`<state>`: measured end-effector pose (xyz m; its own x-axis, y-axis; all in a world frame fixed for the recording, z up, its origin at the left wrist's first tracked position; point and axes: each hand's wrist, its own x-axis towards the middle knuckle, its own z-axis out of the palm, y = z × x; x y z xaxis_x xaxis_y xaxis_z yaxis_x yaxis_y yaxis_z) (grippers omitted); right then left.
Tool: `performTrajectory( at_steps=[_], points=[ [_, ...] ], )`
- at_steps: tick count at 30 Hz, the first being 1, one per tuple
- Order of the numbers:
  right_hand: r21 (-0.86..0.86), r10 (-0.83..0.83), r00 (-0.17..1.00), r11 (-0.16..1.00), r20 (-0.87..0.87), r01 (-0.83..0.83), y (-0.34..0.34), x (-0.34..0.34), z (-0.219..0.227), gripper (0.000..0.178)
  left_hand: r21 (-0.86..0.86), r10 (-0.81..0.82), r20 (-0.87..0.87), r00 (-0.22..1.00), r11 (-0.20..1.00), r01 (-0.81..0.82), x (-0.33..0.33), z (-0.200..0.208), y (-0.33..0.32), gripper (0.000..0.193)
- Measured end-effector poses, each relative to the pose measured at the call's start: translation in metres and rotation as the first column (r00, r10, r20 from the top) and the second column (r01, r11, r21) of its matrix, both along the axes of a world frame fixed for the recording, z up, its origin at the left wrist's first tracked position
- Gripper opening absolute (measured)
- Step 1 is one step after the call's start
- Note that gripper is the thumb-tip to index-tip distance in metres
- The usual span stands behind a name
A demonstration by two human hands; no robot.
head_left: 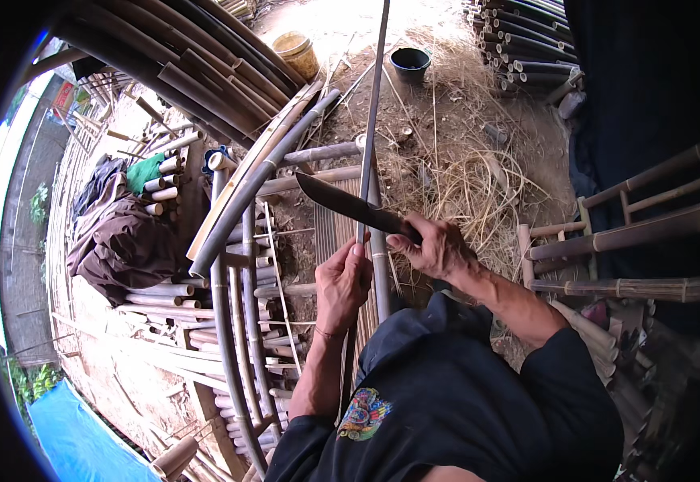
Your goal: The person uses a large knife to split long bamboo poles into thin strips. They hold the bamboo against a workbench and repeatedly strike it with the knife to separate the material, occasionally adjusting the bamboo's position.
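Note:
A long, narrow bamboo strip [376, 96] runs from the far edge back toward my body. My left hand [343, 277] is closed around it, thumb on top, in front of my chest. In my right hand [434, 247] is the handle of a machete [346, 202], its broad dark blade pointing left. The blade lies across the strip just beyond my left fingers; whether its edge bites into the strip I cannot tell. Below both hands is a slatted bamboo bench [335, 241]. The strip's near end disappears beside my shirt.
Bamboo poles lie stacked at the far left [197, 64], far right [526, 40] and lower left [261, 297]. A black bucket [411, 64] and a yellowish bucket [296, 53] stand ahead. Bamboo shavings [478, 181] cover the ground. A bamboo frame [631, 241] stands at right, brown cloth [129, 249] at left.

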<state>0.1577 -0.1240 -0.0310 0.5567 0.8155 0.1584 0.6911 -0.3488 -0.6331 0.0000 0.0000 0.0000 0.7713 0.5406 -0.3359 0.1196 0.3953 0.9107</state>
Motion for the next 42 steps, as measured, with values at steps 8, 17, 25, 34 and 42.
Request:
performTrajectory(
  at_steps=[8, 17, 25, 34, 42],
  points=[
    [0.039, -0.079, 0.986, 0.996, 0.146, 0.074, 0.016, 0.050, -0.001, 0.060, 0.086, -0.027, -0.032, 0.999, 0.996, 0.030, -0.021, -0.007, -0.021, 0.038],
    [0.072, -0.204, 0.979, 0.976, -0.007, 0.204, 0.006, 0.160, 0.003, 0.069, 0.025, -0.065, -0.139, 0.988, 0.997, 0.070, -0.111, -0.019, -0.066, 0.033],
    [-0.088, -0.580, 0.787, 0.813, -0.211, 0.576, -0.012, 0.321, 0.009, 0.069, 0.019, -0.064, -0.157, 0.985, 0.997, 0.068, -0.197, -0.037, -0.095, 0.042],
    [0.087, 0.115, 0.980, 0.988, 0.165, -0.130, 0.028, 0.223, -0.017, 0.062, 0.470, 0.245, -0.476, 0.845, 0.883, 0.009, -0.001, -0.052, -0.052, 0.023],
    [-0.044, 0.186, 0.971, 0.982, 0.151, -0.182, 0.041, 0.245, -0.053, 0.061, 0.662, 0.378, -0.359, 0.853, 0.748, -0.053, 0.069, -0.047, -0.078, 0.017]
  ],
)
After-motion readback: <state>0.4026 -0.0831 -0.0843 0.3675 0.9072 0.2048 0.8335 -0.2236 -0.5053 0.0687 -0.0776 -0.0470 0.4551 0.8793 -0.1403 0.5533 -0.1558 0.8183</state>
